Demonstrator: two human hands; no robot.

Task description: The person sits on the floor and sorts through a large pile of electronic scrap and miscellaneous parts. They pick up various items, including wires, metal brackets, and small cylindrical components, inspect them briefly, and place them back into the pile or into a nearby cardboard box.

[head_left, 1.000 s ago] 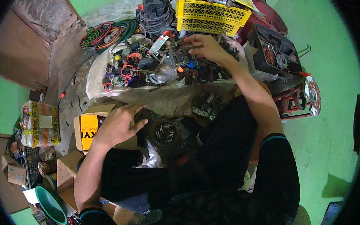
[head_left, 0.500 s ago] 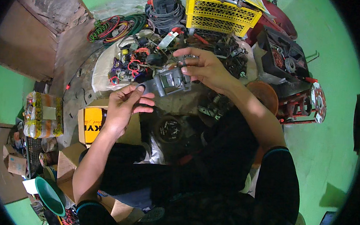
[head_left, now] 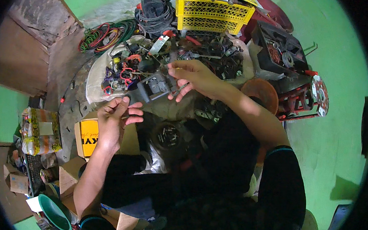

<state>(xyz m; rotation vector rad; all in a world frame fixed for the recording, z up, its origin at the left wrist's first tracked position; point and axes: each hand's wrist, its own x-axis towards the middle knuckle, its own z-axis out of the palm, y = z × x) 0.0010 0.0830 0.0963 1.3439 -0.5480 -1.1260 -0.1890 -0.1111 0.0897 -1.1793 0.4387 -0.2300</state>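
Between my hands hangs a grey bracket-like housing (head_left: 155,87), with an open boxy frame at one end and a flat tab at the other. My left hand (head_left: 113,120) pinches the flat tab between thumb and fingers, its other fingers loosely bent. At the frame's upper right corner, the thumb and index finger of my right hand (head_left: 196,78) close on the part, with the lower fingers curled beside it. Whether the housing is metal or plastic I cannot tell. Below it, a dark round bowl (head_left: 157,132) holds small pale pieces.
Beyond my hands, a pale sack (head_left: 94,84) is spread with loose wires and dark parts. Behind it stands a yellow crate (head_left: 213,22). A yellow box (head_left: 89,135) sits left, an orange-brown bowl (head_left: 261,94) and a black toolbox (head_left: 261,52) right.
The view has shifted, so the surroundings sit further left and slightly lower. The housing has moved a little left and tilted. My right hand's lower fingers have curled down beside it.
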